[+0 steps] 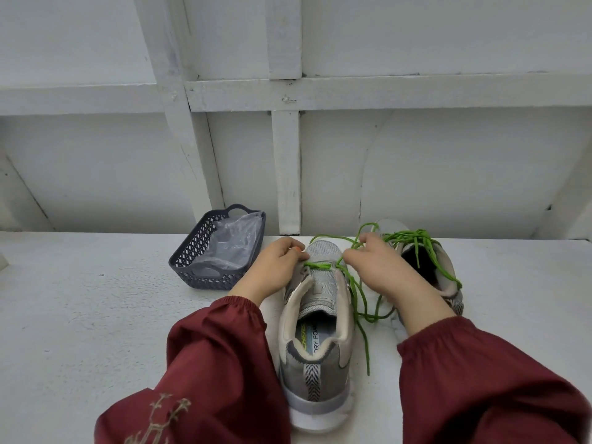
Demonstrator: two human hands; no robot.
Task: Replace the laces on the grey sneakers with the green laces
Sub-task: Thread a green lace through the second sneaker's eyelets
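one white boarded wall (96, 171) fills the upper half of the frame, crossed by raised battens. below it, one white table (96, 315) runs across the whole lower half.

two dark red sleeves enter from the bottom edge, the left sleeve (217, 363) at lower centre-left and the right sleeve (480, 379) at lower right.

two grey sneakers stand on the table. the near sneaker (315, 357) is at lower centre between the sleeves, heel toward the bottom edge and toe pointing up the frame. the far sneaker (448, 277) is right of centre, partly hidden behind the right forearm.

one dark slatted basket (192, 251) sits left of centre, just beside the left hand, with one clear plastic bag (234, 245) inside it.

two hands meet at the centre of the frame. the left hand (275, 267) grips the near sneaker's front left side, fingers curled, fingertips at the lowest eyelets. the right hand (381, 267) pinches a strand of lace above the toe.

two green laces show. the first lace (357, 296) makes one bar across the near sneaker's lowest eyelets, then trails down the table on its right. the second lace (413, 241) lies bundled on top of the far sneaker.
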